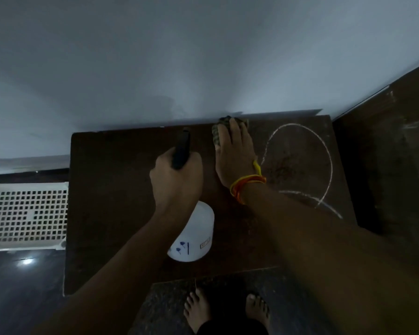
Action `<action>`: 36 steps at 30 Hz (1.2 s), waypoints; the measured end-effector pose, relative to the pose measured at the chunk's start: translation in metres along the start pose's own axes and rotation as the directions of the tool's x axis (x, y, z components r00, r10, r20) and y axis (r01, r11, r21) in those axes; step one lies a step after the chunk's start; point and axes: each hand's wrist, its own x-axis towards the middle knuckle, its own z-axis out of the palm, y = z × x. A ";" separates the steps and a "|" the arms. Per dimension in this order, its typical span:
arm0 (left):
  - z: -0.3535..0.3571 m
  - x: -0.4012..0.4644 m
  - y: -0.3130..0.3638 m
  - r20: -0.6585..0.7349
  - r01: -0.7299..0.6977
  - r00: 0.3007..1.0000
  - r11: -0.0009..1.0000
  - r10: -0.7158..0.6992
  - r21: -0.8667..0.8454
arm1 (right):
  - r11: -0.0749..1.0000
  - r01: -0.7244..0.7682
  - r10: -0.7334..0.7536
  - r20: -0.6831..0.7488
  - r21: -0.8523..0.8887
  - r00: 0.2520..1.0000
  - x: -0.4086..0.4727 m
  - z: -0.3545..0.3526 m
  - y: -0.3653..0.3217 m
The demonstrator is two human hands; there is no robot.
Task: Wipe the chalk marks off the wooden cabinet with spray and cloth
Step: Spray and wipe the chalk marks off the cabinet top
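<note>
The dark wooden cabinet top (121, 201) fills the middle of the head view. A white chalk loop (327, 155) curves across its right half. My left hand (177, 180) grips the black trigger head of a white spray bottle (196, 240), held above the cabinet's centre. My right hand (237, 151), with an orange-yellow thread at the wrist, presses flat on a dark patterned cloth (218, 131) at the far edge by the wall, left of the chalk loop.
A pale wall (203, 56) rises behind the cabinet. A white perforated basket (27, 213) stands to the left on the dark floor. A taller dark wooden surface (392, 151) adjoins on the right. My bare feet (228, 310) stand on a speckled mat below.
</note>
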 end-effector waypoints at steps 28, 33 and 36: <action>0.001 -0.038 -0.016 -0.049 -0.088 0.995 0.996 0.087 -0.021 | 0.998 -0.015 0.017 0.022 -0.054 1.000 -0.072 -0.031 0.050; 0.018 -0.054 -0.019 -0.044 -0.079 0.996 0.997 0.079 -0.006 | 1.000 -0.027 0.028 0.071 -0.008 0.997 -0.067 -0.031 0.052; 0.024 -0.064 -0.023 -0.063 -0.070 0.996 0.997 0.069 -0.015 | 0.999 -0.050 0.048 0.099 0.021 0.994 -0.053 -0.032 0.055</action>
